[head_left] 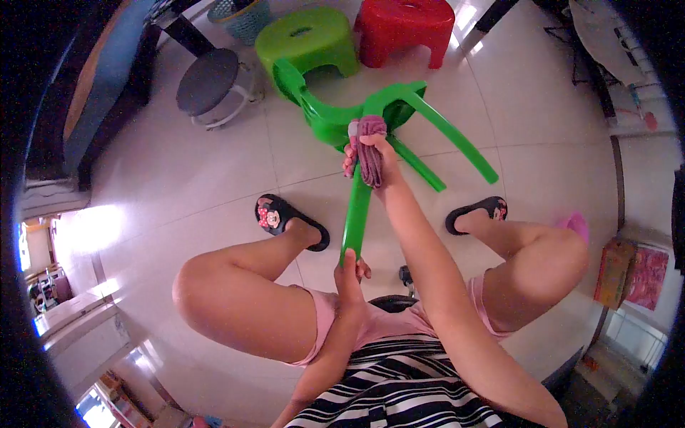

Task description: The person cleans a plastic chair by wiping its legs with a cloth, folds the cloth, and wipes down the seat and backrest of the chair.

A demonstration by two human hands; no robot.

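Note:
A bright green plastic chair point(332, 121) lies tipped over on the tiled floor, its legs pointing right and toward me. My left hand point(351, 271) is wrapped round the end of the nearest leg. Higher up that leg, my right hand point(372, 153) grips a bunched purple cloth point(371, 160) that is pressed around the leg near the seat. Part of the cloth hides the leg's upper end. Two other legs stretch to the right, free of my hands.
Behind the chair stand a lighter green stool point(307, 39), a red stool point(407, 28) and a round dark stool point(207, 82). A teal basket point(240, 21) is at the top. Cardboard box point(615, 272) at right. My slippered feet flank the chair leg.

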